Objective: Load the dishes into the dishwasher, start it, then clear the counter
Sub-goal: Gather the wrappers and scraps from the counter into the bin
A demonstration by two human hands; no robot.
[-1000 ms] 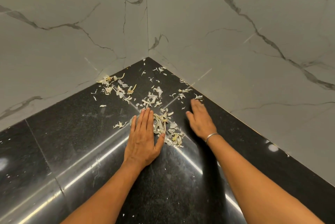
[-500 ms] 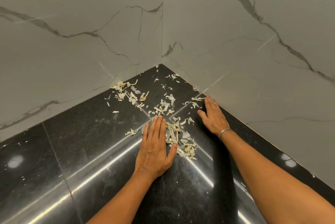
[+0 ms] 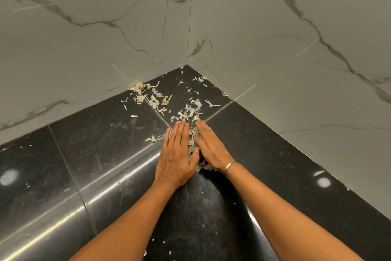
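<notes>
Both hands lay flat on the black counter (image 3: 105, 155), fingers straight. The left hand (image 3: 176, 155) and right hand (image 3: 211, 146) flanked a heap of peels (image 3: 193, 134). More peels lay beyond it.

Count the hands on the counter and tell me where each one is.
2. The left hand lies flat on the black counter, just left of a pile of peels. The right hand, bangle at its wrist, lies just right of the pile, fingers straight. None look hidden.
</notes>
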